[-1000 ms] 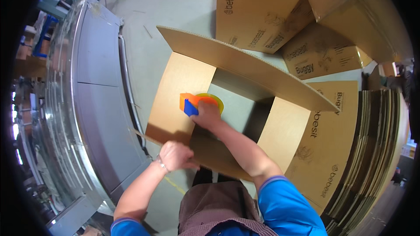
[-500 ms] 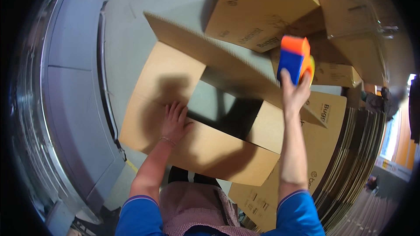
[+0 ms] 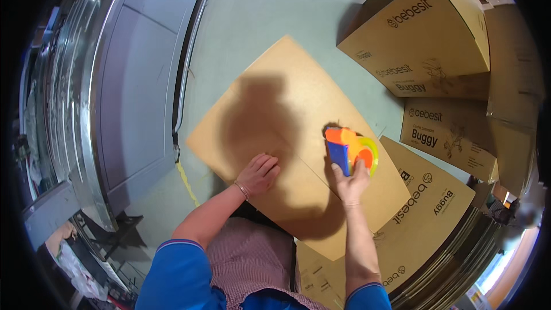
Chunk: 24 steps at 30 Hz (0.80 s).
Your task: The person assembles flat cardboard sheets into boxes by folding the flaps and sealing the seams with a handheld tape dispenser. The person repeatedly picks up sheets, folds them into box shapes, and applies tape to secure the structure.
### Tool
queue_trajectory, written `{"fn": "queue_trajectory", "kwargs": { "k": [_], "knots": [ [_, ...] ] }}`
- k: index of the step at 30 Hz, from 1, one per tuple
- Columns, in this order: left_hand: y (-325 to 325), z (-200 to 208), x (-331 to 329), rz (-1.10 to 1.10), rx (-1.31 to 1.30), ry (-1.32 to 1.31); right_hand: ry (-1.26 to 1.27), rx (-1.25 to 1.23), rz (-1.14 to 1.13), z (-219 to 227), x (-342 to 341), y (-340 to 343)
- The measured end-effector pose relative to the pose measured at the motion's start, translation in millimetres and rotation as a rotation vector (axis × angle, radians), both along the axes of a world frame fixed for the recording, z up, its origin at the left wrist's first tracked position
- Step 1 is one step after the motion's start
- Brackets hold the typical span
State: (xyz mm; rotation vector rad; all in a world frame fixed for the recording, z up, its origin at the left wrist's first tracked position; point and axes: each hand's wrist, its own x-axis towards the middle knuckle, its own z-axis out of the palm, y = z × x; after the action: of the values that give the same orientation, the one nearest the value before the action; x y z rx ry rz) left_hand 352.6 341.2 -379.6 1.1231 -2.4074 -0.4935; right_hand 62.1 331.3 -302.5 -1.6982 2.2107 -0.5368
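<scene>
A cardboard box (image 3: 313, 89) stands before me with its two long flaps folded down, meeting at a seam that runs slantwise across the top. My left hand (image 3: 259, 175) lies on the near flap beside the seam, fingers slightly bent and holding nothing. In my right hand (image 3: 352, 186) is a blue, orange and yellow tape dispenser (image 3: 338, 152), gripped by its rear part. Its orange front end is over the right part of the box top, close to the far flap; whether it touches the cardboard I cannot tell.
Printed cartons (image 3: 422, 40) stand at the far right, with another carton (image 3: 450, 135) below them. Flat cardboard sheets (image 3: 453, 252) are stacked at the lower right. Along the left runs a grey panel (image 3: 140, 69) with a metal rail (image 3: 192, 51).
The box's long flaps were standing open and are now folded down over the opening. My right hand has lowered the tape dispenser leftward to the box top. My view has shifted.
</scene>
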Motion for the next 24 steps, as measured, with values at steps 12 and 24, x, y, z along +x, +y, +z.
{"fn": "queue_trajectory", "kwargs": {
  "k": [12, 24],
  "knots": [
    [-5, 33, 20, 0.632, 0.710, 0.506, -0.962, 0.443, 0.156, 1, 49, -39],
    [-125, 86, -1, 0.463, 1.675, 0.976, -0.958, 0.422, 0.222, 7, 44, -36]
  ]
}}
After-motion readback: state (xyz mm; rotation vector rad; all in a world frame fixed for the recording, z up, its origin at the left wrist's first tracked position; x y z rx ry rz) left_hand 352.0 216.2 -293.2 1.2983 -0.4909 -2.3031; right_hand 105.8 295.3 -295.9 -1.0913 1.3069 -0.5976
